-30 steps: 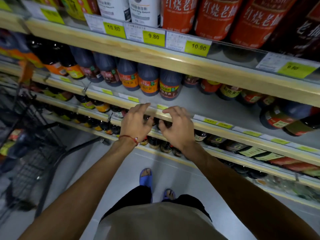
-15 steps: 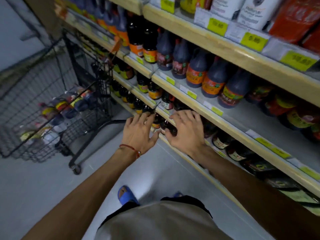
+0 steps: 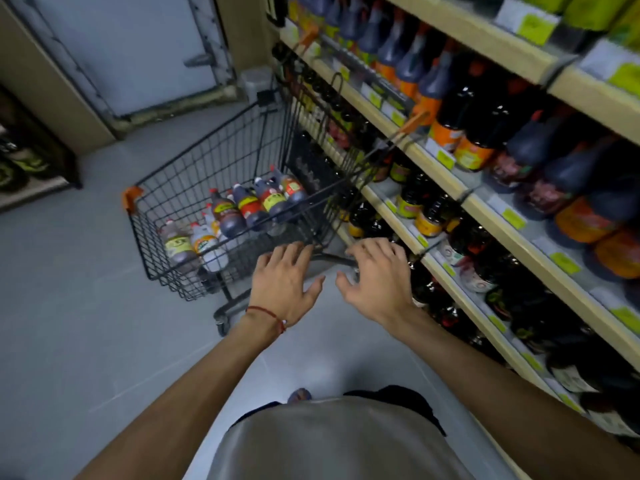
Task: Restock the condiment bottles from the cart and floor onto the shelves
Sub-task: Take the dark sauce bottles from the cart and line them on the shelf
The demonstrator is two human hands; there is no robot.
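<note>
1. Both hands are reaching forward with palms down and fingers spread, gripping nothing: the left hand (image 3: 289, 282), wearing a red string bracelet (image 3: 268, 315) at the wrist, and the right hand (image 3: 379, 278) just beside it.
2. Fingertips of both hands are hovering over the near edge of the black wire cart (image 3: 207, 161); whether they are touching it is unclear.
3. Condiment bottles (image 3: 242, 209) are lying inside the cart basket, dark ones with red caps and yellow or red labels, plus a paler one (image 3: 207, 245) at the near corner.
4. Shelves (image 3: 491, 216) are running along the right side, holding rows of dark sauce bottles (image 3: 485, 133) behind yellow price tags (image 3: 514, 218).
5. Grey floor (image 3: 69, 306) is stretching to a pale door (image 3: 131, 46) beyond the cart.
</note>
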